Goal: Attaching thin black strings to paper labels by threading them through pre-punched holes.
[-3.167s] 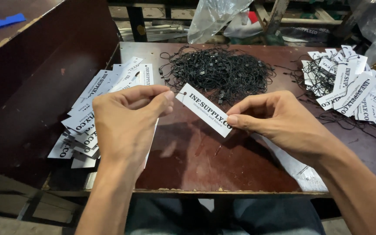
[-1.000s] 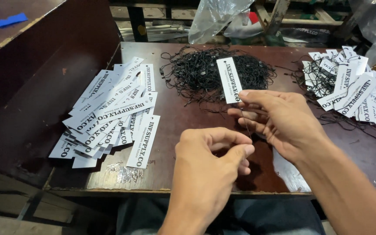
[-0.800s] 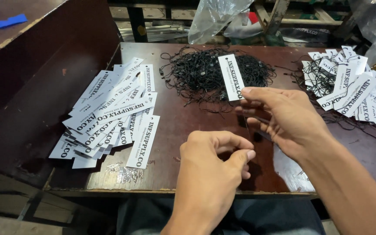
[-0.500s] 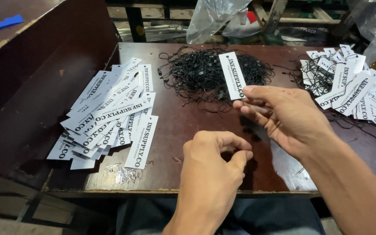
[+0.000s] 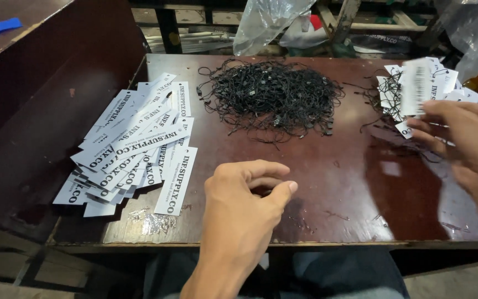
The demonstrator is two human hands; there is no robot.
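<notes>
My right hand (image 5: 466, 138) is at the table's right side, its fingers on a white paper tag (image 5: 416, 86) that is blurred with motion. The tag hangs over a loose pile of strung white tags (image 5: 452, 88) at the far right. Near the front edge my left hand (image 5: 239, 210) hovers over the dark wooden table (image 5: 349, 182), fingers curled and thumb against the forefinger, with nothing visible in it. A tangle of black string loops (image 5: 272, 97) lies at the table's back centre. A fanned stack of white tags (image 5: 134, 144) without strings lies to the left.
A tall dark wooden panel (image 5: 40, 111) borders the table on the left. Behind the table hang clear plastic bags (image 5: 266, 19) and stand shelves with clutter. My legs show below the front edge.
My right hand has swung right with the tag, from over the black strings to above the right-hand pile. My left hand stays near the front edge, hardly moved.
</notes>
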